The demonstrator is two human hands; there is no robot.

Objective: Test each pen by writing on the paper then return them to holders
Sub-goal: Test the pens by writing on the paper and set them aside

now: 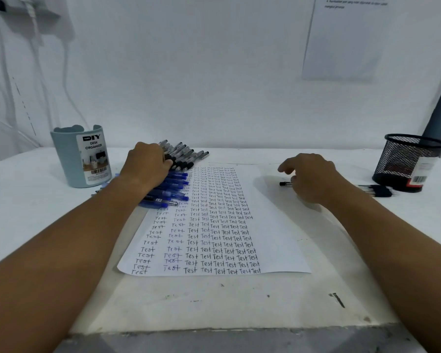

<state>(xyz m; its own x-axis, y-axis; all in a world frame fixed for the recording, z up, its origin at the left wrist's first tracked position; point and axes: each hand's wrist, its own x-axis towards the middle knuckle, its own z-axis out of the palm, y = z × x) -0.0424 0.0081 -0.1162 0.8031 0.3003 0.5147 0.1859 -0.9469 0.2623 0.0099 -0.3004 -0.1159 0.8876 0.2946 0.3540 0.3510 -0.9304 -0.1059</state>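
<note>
A white paper point(273, 225) covered in rows of the word "Test" lies in the middle of the table. At its far left corner is a pile of pens: several black pens point(189, 152) and several blue pens point(175, 186). My left hand point(147, 166) rests on this pile, its fingers bent over the black pens' grips. My right hand point(313, 177) is low over the table to the right of the paper. It pinches a black pen point(285, 184), whose end sticks out to the left of the fingers. The index finger is lifted.
A pale blue desk organizer point(69, 161) stands at the far left. A black mesh holder point(407, 159) stands at the far right, with a few black pens point(378, 191) lying at its foot. A white wall closes the table's far edge.
</note>
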